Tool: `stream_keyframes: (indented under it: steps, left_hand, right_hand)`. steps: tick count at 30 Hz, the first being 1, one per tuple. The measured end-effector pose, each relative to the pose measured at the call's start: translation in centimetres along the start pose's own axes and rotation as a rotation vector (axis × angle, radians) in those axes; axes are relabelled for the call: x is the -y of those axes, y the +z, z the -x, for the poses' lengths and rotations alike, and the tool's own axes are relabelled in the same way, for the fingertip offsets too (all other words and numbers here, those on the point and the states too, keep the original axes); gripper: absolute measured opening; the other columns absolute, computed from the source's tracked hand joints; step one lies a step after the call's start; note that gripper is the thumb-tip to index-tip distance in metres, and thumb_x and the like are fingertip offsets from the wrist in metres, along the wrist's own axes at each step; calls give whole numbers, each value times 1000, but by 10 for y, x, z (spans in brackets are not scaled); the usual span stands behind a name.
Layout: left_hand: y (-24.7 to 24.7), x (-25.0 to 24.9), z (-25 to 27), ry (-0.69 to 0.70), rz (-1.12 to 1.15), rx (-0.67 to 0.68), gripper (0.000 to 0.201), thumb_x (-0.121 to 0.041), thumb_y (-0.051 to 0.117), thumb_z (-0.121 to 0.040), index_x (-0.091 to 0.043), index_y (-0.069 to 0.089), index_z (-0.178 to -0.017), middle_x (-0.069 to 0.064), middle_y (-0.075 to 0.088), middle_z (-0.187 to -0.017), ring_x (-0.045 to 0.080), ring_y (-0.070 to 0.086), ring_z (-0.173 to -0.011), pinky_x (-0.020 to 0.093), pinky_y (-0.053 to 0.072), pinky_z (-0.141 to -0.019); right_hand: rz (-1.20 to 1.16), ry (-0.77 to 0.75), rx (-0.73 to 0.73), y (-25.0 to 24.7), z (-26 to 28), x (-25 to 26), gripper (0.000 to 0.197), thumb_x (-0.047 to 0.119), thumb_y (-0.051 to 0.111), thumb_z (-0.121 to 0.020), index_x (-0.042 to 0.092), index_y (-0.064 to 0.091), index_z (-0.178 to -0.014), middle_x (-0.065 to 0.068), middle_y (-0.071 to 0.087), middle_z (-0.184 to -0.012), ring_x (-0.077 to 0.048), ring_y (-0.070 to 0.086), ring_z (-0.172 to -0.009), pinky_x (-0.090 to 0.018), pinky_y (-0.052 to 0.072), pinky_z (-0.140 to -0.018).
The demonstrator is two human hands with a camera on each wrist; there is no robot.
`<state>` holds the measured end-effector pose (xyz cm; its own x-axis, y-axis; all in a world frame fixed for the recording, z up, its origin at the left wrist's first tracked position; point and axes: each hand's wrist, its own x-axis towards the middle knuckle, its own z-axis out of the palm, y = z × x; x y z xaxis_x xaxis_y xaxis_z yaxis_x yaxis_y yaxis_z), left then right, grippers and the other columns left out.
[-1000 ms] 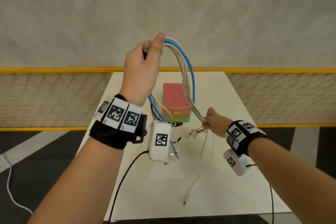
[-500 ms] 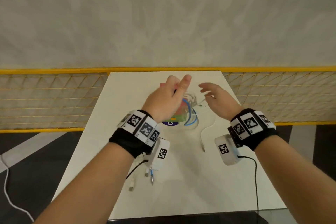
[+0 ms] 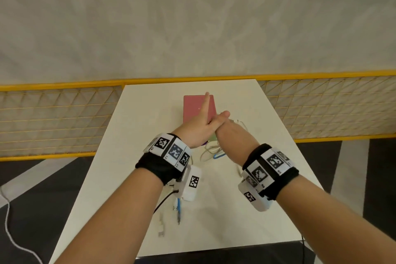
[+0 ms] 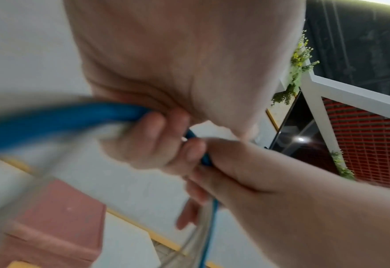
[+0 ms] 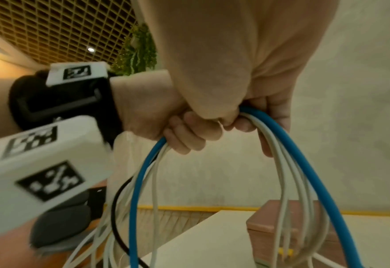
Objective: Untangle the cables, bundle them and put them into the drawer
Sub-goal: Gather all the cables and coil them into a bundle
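Note:
A bundle of cables (image 3: 211, 153), one blue, several white and one black, hangs in loops under my two hands. My left hand (image 3: 201, 122) and right hand (image 3: 224, 117) meet, crossed, just in front of the pink drawer box (image 3: 196, 106). In the right wrist view the blue and white cables (image 5: 292, 163) arch between the curled fingers of both hands. In the left wrist view my left fingers (image 4: 150, 137) wrap the blue cable (image 4: 51, 123). My left index finger sticks up. Loose cable ends (image 3: 177, 210) lie on the table under my left wrist.
The white table (image 3: 150, 113) stands against a yellow mesh fence (image 3: 53, 118) and a pale wall. The drawer box stands at the table's middle back, with a green layer and yellow handles low on its front (image 5: 285, 251). A white cord (image 3: 8, 221) lies on the floor at left.
My left hand has dropped from high above the table to just over the box. My right hand has come up and across to meet it, folding the long hanging cables into short loops.

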<state>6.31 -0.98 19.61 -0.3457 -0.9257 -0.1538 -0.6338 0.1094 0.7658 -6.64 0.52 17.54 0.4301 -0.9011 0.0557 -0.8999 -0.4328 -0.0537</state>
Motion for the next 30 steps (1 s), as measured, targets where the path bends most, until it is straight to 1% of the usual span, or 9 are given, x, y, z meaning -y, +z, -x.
stream_keyframes:
  steps: [5, 8, 11, 15, 17, 21, 24, 27, 30]
  left_hand:
    - [-4, 40, 12, 25, -43, 18, 36, -37, 45, -100, -12, 58, -123, -5, 58, -79, 13, 54, -67, 22, 46, -62]
    - [3, 51, 12, -17, -202, -16, 35, -33, 36, -104, -13, 53, -127, 5, 64, -99, 24, 59, -91, 32, 46, -80]
    - [11, 35, 8, 2, -320, -56, 36, -29, 31, -105, -8, 51, -126, 15, 63, -113, 32, 59, -104, 32, 42, -84]
    - [16, 19, -1, 67, -473, -36, 25, -8, 37, -100, 0, 59, -107, 20, 65, -97, 32, 60, -84, 30, 36, -65]
    - [15, 22, -2, 123, -371, -58, 21, -17, 42, -100, -6, 59, -100, 12, 65, -84, 29, 60, -73, 34, 41, -61]
    - [6, 45, 0, 130, -145, -75, 30, -40, 51, -97, -15, 62, -109, -5, 63, -80, 0, 59, -69, 20, 47, -65]
    - [-3, 69, 6, 76, -121, -97, 36, -46, 49, -96, -20, 60, -118, -10, 64, -89, 3, 60, -84, 13, 46, -76]
    - [-7, 80, 12, 1, -182, -108, 29, -34, 42, -102, -19, 57, -122, -10, 55, -81, 8, 53, -73, 7, 37, -60]
    - [-5, 76, 9, -19, -234, -133, 30, -32, 39, -103, -14, 56, -120, -5, 58, -79, 16, 57, -72, 21, 39, -60]
  right_hand:
    - [-348, 375, -174, -5, 2, -53, 19, -1, 35, -94, 3, 41, -111, -18, 54, -106, -33, 53, -78, -34, 35, -66]
    - [-327, 455, -66, 8, 1, -57, 19, 7, 41, -95, 2, 42, -114, -22, 54, -116, -38, 56, -99, -39, 42, -75]
    - [78, 251, -202, 14, 1, -36, 72, 3, 60, -78, 1, 27, -142, -24, 25, -150, -42, 16, -143, -51, 20, -114]
    - [-30, -76, -207, 20, -14, -3, 60, -12, 55, -59, 6, 49, -116, -19, 61, -105, -39, 54, -110, -47, 38, -99]
    - [-119, -30, -183, 15, -21, -5, 35, -12, 50, -67, 5, 50, -97, -15, 62, -79, -36, 60, -80, -33, 34, -69]
    - [-272, 136, -129, 9, -22, -35, 27, -5, 44, -83, 8, 57, -103, -13, 63, -80, -33, 58, -78, -29, 33, -64]
    - [-410, 328, -269, 11, -15, -67, 29, -8, 46, -80, 17, 57, -90, -7, 58, -70, -29, 56, -69, -29, 38, -59]
    - [-399, 362, -219, 20, -7, -88, 26, -5, 56, -78, 17, 58, -92, -8, 62, -76, -31, 60, -78, -34, 45, -65]
    - [-237, 332, -73, 27, -2, -75, 50, 10, 67, -75, 23, 52, -121, -5, 64, -109, -29, 55, -110, -41, 39, -97]
